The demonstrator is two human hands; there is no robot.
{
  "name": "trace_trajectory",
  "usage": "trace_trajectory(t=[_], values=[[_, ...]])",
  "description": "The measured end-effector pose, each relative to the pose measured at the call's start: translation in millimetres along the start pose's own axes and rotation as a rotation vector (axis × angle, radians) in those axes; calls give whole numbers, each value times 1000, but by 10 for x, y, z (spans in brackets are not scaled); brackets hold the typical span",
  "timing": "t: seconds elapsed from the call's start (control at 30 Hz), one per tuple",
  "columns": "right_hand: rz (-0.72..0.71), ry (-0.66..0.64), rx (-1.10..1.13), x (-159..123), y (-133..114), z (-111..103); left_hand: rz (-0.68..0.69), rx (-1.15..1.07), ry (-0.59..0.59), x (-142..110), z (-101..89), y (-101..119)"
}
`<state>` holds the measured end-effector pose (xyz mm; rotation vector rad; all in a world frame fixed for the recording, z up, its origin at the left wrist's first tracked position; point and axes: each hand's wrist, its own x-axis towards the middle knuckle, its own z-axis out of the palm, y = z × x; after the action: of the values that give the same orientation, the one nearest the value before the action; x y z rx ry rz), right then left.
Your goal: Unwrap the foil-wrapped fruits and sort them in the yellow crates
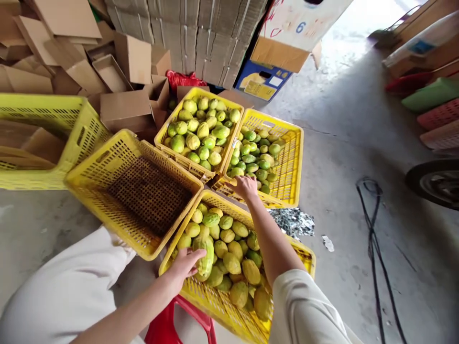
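Note:
My left hand [184,264] grips a long, ridged yellow-green fruit [205,260], papaya-like in shape, its thumb across the fruit's side. It is over the near yellow crate [222,306], which is filled with similar green and yellow fruits [234,248]. My right hand [245,187] reaches across to the near edge of the right-hand yellow crate [292,167]. Its thumb is spread from the fingers, and I see nothing held in it. Smaller, mostly green fruits [253,157] lie beyond it in that crate, mainly toward the left side.
Another crate [168,141] of fruits stands at the back. To the left are an empty-looking yellow crate [103,165] and a larger yellow-green crate [86,126] with cardboard inside. Cardboard boxes [125,110] pile up behind. A red stool [193,310], black cable [373,234] and wheel [437,184] also show.

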<state>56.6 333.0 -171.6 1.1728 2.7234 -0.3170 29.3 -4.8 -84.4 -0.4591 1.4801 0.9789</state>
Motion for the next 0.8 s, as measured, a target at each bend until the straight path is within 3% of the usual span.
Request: trace_trajectory(t=[0.1,0.23,0.33,0.47,0.57,0.63,0.73,0.8], values=[[21,135,76,159,77,58,92,46,-2,102,-84,-52],[271,175,246,356,198,177,396,136,28,145,-226,60],[307,174,270,394,229,221,587,277,161,106,-308,428],[310,203,266,386,200,189,905,428,380,196,-217,1270],[310,200,301,395,184,156,1151,610,428,409,66,2005],[304,208,321,404,186,146,1238,806,470,591,365,2465],[300,236,339,412,198,141,1235,1032,546,921,942,2988],[300,253,344,412,204,137,1132,1124,552,1170,1349,3184]])
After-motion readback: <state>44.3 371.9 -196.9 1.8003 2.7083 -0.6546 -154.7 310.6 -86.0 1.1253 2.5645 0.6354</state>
